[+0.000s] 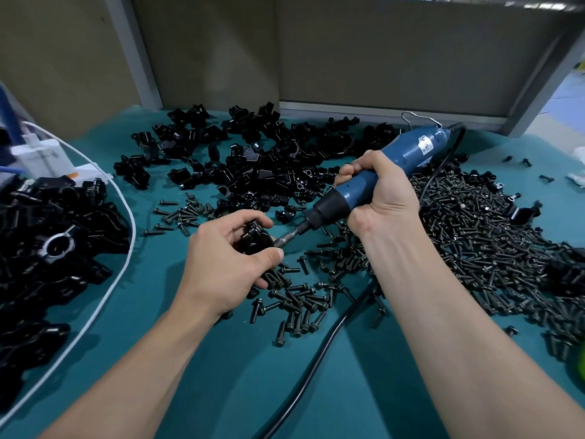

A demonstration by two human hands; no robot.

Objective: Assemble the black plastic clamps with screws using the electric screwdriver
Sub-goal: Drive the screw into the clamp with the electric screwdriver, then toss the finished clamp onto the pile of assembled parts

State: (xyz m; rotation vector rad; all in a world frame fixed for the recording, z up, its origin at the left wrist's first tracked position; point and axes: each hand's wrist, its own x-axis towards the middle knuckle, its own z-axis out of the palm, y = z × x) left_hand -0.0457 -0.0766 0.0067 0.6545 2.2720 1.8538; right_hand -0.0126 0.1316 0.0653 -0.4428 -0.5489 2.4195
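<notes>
Left hand (221, 264) fingers grip a black clamp (253, 237) mid-counter (190, 359); right hand (380, 191) fingers wrap the blue screwdriver (380, 172), its bit (285, 239) touching the clamp amid loose screws (474, 229).

Blue-and-black cylindrical electric screwdriver (380, 180) noted; glossy black plastic clamps (272, 166); black metal screws (468, 236); plain teal table mat (202, 384).

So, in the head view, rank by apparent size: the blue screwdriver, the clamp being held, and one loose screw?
1. blue screwdriver, clearly largest.
2. clamp, partly hidden in the left hand.
3. loose screw, smallest.
</notes>
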